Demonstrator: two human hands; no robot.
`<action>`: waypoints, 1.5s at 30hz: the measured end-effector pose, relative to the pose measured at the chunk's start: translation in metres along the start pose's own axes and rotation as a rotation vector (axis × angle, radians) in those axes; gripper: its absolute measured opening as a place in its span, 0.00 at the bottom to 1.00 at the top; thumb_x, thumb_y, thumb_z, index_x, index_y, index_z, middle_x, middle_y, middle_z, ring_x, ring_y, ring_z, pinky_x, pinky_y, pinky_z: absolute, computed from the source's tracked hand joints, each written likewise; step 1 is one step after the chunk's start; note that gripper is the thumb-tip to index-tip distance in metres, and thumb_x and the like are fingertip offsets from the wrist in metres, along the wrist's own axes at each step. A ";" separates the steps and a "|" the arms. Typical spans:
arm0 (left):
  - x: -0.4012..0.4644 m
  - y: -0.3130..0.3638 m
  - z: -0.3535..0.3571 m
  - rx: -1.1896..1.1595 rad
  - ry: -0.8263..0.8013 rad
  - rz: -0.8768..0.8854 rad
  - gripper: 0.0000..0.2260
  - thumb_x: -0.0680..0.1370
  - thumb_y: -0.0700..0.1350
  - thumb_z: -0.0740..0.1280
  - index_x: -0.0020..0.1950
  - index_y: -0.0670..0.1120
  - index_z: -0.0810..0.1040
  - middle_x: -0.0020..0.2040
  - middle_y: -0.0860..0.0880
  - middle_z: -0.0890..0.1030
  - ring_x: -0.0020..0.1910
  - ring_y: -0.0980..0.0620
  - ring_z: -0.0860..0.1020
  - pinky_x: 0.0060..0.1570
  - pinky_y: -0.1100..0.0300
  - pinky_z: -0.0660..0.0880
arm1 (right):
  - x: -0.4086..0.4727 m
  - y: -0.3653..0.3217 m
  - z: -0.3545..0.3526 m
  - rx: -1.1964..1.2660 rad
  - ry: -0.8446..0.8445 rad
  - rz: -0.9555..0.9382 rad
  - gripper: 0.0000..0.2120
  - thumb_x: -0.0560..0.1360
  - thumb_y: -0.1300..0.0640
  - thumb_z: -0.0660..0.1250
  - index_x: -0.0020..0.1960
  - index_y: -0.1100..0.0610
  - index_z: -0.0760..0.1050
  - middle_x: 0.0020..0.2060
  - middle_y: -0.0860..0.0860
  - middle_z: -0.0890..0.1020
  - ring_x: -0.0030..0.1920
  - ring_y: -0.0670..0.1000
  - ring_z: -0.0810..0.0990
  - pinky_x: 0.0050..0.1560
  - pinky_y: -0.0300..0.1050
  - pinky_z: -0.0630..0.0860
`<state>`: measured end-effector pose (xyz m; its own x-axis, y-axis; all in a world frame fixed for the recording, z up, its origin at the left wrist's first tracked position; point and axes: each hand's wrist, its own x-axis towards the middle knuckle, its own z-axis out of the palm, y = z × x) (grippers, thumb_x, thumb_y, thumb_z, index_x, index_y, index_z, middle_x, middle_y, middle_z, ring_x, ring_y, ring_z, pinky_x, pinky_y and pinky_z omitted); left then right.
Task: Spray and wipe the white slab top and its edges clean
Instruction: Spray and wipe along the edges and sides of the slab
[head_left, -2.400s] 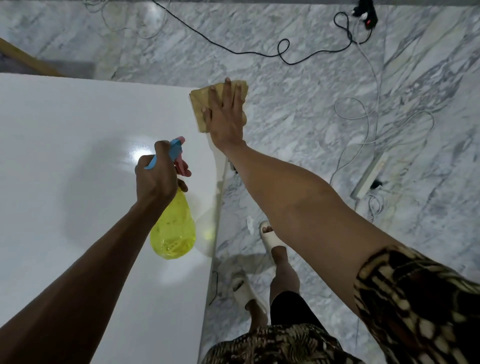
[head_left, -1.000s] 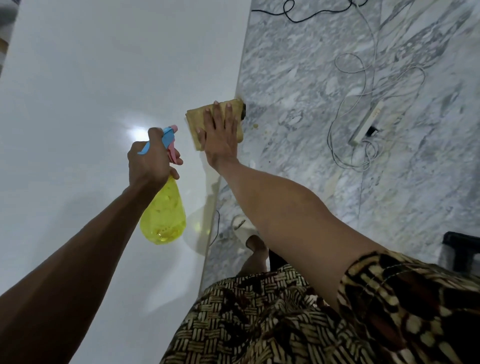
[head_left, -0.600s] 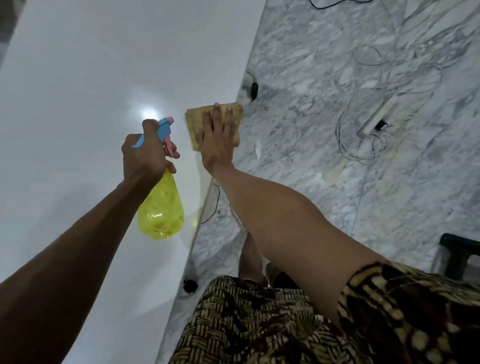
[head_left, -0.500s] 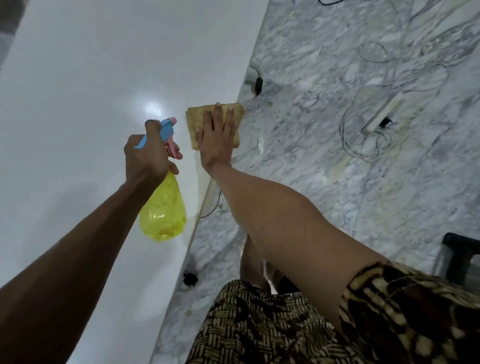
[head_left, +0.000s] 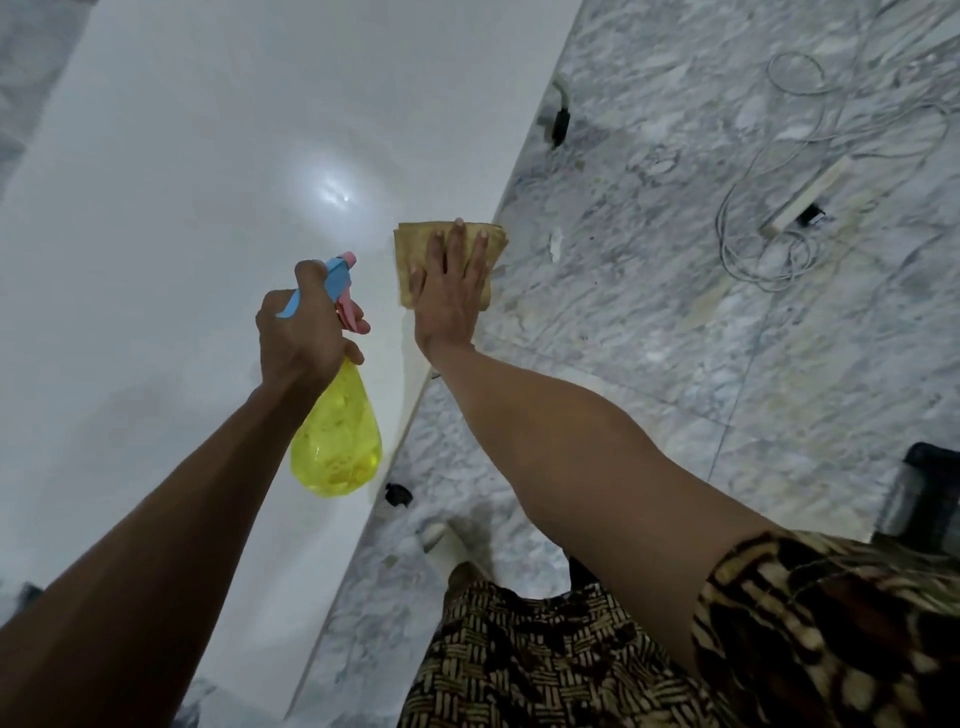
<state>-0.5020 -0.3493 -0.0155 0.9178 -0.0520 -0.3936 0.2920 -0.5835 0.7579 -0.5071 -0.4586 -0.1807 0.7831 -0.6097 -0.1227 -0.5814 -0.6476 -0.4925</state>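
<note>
Head view, looking down: my right hand (head_left: 451, 283) lies flat, fingers straight, pressing the tan cloth (head_left: 445, 262) onto the right-hand border of the white slab (head_left: 197, 218), with the cloth's outer end hanging just past the edge (head_left: 415, 410) over the marble floor (head_left: 675, 322). My left hand (head_left: 301, 338) has its grip closed round the neck of the yellow spray bottle (head_left: 336, 441), the blue and pink nozzle (head_left: 340, 283) pointing forward and the bottle hanging clear above the slab. Compared with the earliest frame, where the cloth sat at the slab's far corner, I have walked the wipe back along this edge: the corner is now out of sight and the black plug (head_left: 560, 122) on the floor lies beyond my hand. Over the last half second the cloth and both hands have hardly shifted, though the slab edge has swung more diagonal as my head turns. I judge the top near this border to be wiped, glossy with a lamp glare (head_left: 335, 189), and the nearer stretch of edge toward my patterned skirt (head_left: 545, 660) remains. White cables (head_left: 769, 249) trail on the floor, well apart.
</note>
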 end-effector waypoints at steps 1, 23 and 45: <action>-0.005 -0.007 -0.007 -0.005 -0.001 -0.005 0.19 0.88 0.52 0.52 0.59 0.50 0.83 0.44 0.37 0.82 0.44 0.40 0.85 0.33 0.54 0.78 | -0.012 -0.002 0.004 -0.009 0.008 -0.006 0.25 0.84 0.50 0.52 0.79 0.56 0.59 0.80 0.56 0.53 0.79 0.65 0.45 0.78 0.60 0.44; -0.114 -0.193 -0.169 0.123 -0.209 0.109 0.19 0.89 0.51 0.51 0.58 0.54 0.82 0.39 0.44 0.81 0.37 0.47 0.83 0.28 0.57 0.79 | -0.290 -0.078 0.102 -0.034 0.212 0.004 0.23 0.84 0.50 0.52 0.76 0.59 0.66 0.77 0.60 0.62 0.77 0.68 0.56 0.76 0.60 0.58; -0.252 -0.346 -0.310 0.061 -0.162 0.061 0.23 0.89 0.50 0.53 0.39 0.48 0.79 0.25 0.50 0.79 0.26 0.54 0.79 0.28 0.61 0.77 | -0.527 -0.135 0.167 0.016 0.181 -0.018 0.24 0.82 0.51 0.50 0.73 0.59 0.70 0.75 0.55 0.68 0.77 0.67 0.58 0.77 0.61 0.56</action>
<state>-0.7512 0.1164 -0.0169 0.8768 -0.2158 -0.4298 0.2151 -0.6233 0.7518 -0.8044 0.0266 -0.1936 0.7402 -0.6710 0.0427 -0.5626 -0.6528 -0.5073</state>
